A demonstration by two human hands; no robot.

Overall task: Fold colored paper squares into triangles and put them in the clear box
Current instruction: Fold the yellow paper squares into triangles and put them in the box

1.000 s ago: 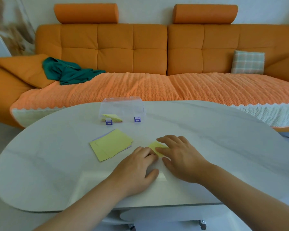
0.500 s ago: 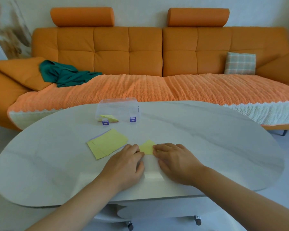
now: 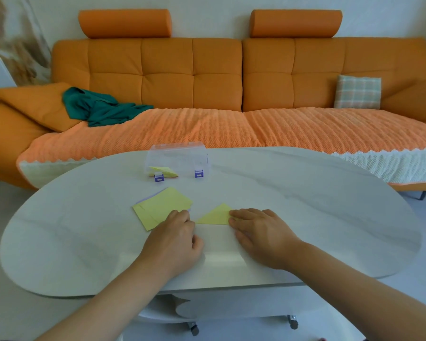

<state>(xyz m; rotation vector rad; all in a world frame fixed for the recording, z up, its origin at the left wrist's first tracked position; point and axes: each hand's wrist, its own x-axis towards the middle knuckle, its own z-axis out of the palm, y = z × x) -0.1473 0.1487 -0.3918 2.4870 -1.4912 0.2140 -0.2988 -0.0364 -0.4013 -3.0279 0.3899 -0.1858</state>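
Pinning right corner of folded yellow paper triangle [image 3: 215, 215] flat on white oval table [image 3: 305, 193] with straight-fingered right hand [image 3: 261, 235], left hand [image 3: 175, 239] curled beside stacked yellow paper squares [image 3: 161, 207], hold unclear; likely risk: crease springing open if carried loosely to clear plastic box [image 3: 177, 157].

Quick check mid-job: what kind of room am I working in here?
Most likely a home living room: a long orange sofa with a plaid cushion and a green cloth lying on it. A white oval table stands in front as the work surface.
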